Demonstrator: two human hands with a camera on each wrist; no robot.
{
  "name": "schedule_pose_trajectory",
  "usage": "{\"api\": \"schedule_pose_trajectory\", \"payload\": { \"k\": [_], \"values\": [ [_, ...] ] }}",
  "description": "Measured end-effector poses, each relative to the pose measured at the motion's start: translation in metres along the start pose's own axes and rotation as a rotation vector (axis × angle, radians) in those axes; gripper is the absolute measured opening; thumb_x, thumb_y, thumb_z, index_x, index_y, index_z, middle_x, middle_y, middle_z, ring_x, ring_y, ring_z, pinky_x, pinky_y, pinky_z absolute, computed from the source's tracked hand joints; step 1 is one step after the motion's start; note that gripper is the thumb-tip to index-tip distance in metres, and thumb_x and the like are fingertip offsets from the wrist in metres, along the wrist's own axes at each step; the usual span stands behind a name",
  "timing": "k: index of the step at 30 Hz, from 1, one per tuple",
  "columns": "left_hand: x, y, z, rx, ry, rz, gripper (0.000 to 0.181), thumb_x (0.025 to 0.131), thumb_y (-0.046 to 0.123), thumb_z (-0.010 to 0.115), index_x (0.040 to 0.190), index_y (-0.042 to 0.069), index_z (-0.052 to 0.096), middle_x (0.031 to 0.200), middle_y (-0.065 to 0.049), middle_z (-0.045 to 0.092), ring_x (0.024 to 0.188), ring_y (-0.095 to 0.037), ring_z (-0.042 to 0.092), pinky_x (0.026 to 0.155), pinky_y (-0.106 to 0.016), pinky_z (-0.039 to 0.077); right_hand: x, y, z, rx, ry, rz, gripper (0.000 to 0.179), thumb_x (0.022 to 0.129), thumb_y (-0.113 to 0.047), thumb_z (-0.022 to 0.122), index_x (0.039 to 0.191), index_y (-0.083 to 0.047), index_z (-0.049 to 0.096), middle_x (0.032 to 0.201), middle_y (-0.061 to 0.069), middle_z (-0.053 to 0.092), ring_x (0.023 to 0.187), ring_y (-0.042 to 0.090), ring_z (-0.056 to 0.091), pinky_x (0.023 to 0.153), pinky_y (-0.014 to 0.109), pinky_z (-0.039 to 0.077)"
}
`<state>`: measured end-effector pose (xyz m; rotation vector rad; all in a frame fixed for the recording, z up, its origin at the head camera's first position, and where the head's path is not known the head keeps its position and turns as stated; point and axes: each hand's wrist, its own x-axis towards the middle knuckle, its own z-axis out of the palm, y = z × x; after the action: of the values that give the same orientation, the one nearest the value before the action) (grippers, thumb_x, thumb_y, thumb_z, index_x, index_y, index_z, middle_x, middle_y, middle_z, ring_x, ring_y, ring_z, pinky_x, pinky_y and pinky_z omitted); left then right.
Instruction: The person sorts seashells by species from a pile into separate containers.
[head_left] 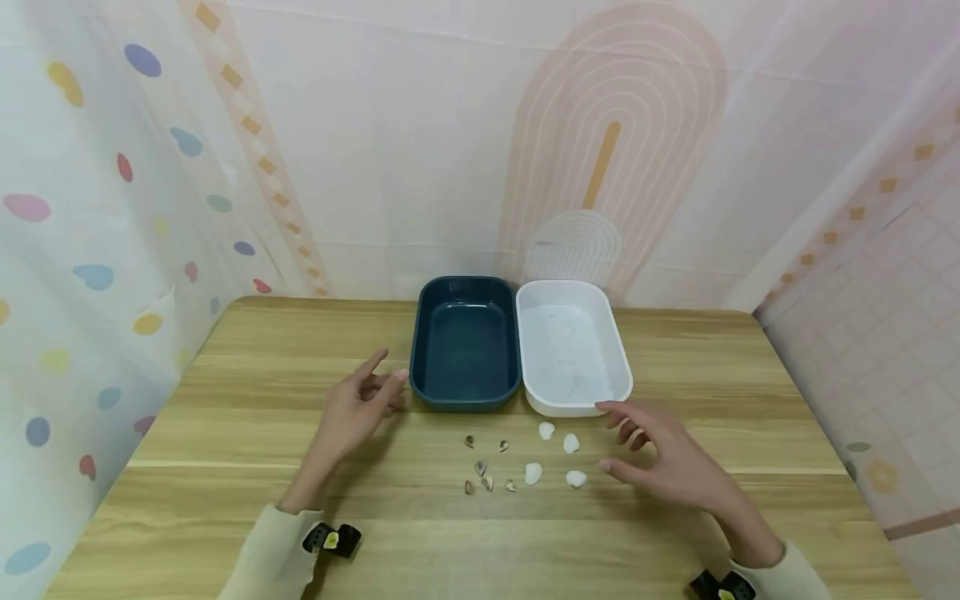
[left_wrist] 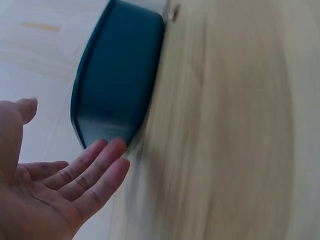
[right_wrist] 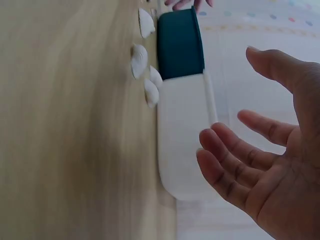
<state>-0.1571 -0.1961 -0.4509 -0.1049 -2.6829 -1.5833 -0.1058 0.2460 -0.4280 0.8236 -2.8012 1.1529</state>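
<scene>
In the head view a dark teal tray (head_left: 467, 354) and a white tray (head_left: 573, 358) stand side by side on the table. In front of the white one lie several white seashells (head_left: 533, 473). Several small brownish snail shells (head_left: 481, 467) lie to their left, nearer the teal tray. My left hand (head_left: 362, 408) hovers at the left side of the teal tray, fingers relaxed and nothing held. My right hand (head_left: 663, 454) is just right of the white shells, by the white tray's near right corner, its fingers spread loosely with nothing in them.
The wooden table (head_left: 225, 417) reaches to a patterned curtain (head_left: 390, 150) behind and at both sides. Both trays stand near the table's far edge, touching or nearly so. A black strap device (head_left: 332, 540) sits on the left wrist.
</scene>
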Motion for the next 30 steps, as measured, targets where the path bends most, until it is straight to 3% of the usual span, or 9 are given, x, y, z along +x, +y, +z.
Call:
{"api": "schedule_pose_trajectory", "payload": {
  "k": [4, 8, 12, 16, 22, 30],
  "values": [
    [0.003, 0.001, 0.006, -0.145, -0.033, -0.037, 0.074, 0.101, 0.051, 0.061, 0.158, 0.009, 0.039, 0.113, -0.019, 0.075, 0.086, -0.03, 0.078, 0.075, -0.035, 0.067, 0.001, 0.0, 0.01, 0.049, -0.073, 0.013, 0.064, 0.088, -0.03, 0.084, 0.142, -0.013, 0.056, 0.114, 0.005, 0.066, 0.093, 0.018, 0.066, 0.075, 0.027, 0.061],
    [0.005, 0.002, 0.012, -0.204, -0.045, -0.045, 0.066, 0.102, 0.04, 0.064, 0.155, 0.008, 0.042, 0.11, -0.022, 0.073, 0.086, -0.03, 0.077, 0.076, -0.035, 0.067, 0.003, 0.0, 0.017, 0.064, -0.122, 0.005, 0.063, 0.088, -0.033, 0.083, 0.141, -0.011, 0.057, 0.113, 0.003, 0.066, 0.092, 0.016, 0.065, 0.076, 0.027, 0.06],
    [0.007, 0.002, 0.014, -0.259, -0.055, -0.037, 0.058, 0.102, 0.018, 0.066, 0.154, 0.006, 0.044, 0.108, -0.026, 0.071, 0.083, -0.028, 0.077, 0.075, -0.036, 0.067, 0.006, 0.003, 0.023, 0.08, -0.165, 0.007, 0.058, 0.089, -0.033, 0.082, 0.139, -0.011, 0.059, 0.111, 0.002, 0.066, 0.09, 0.015, 0.066, 0.077, 0.026, 0.059],
    [0.009, 0.0, 0.019, -0.346, -0.063, -0.057, 0.056, 0.1, 0.003, 0.064, 0.153, 0.008, 0.046, 0.108, -0.026, 0.069, 0.08, -0.022, 0.076, 0.077, -0.035, 0.067, 0.008, 0.008, 0.029, 0.099, -0.215, 0.037, 0.046, 0.089, -0.03, 0.082, 0.13, -0.014, 0.066, 0.1, 0.0, 0.066, 0.084, 0.012, 0.063, 0.07, 0.023, 0.057],
    [0.008, -0.001, 0.021, -0.472, -0.072, -0.071, 0.058, 0.1, -0.001, 0.061, 0.155, 0.006, 0.042, 0.099, -0.015, 0.068, 0.077, -0.015, 0.075, 0.079, -0.033, 0.067, 0.012, 0.009, 0.033, 0.105, -0.284, 0.084, 0.038, 0.087, -0.03, 0.084, 0.12, -0.018, 0.07, 0.093, -0.004, 0.066, 0.079, 0.006, 0.059, 0.065, 0.02, 0.055],
    [0.007, -0.003, 0.019, -0.544, -0.091, -0.087, 0.06, 0.102, -0.001, 0.059, 0.157, 0.007, 0.038, 0.094, -0.003, 0.066, 0.078, -0.013, 0.075, 0.081, -0.03, 0.066, 0.018, 0.012, 0.034, 0.129, -0.312, 0.03, 0.028, 0.086, -0.025, 0.084, 0.111, -0.019, 0.073, 0.088, -0.004, 0.063, 0.076, 0.005, 0.056, 0.064, 0.02, 0.053]
  ]
}}
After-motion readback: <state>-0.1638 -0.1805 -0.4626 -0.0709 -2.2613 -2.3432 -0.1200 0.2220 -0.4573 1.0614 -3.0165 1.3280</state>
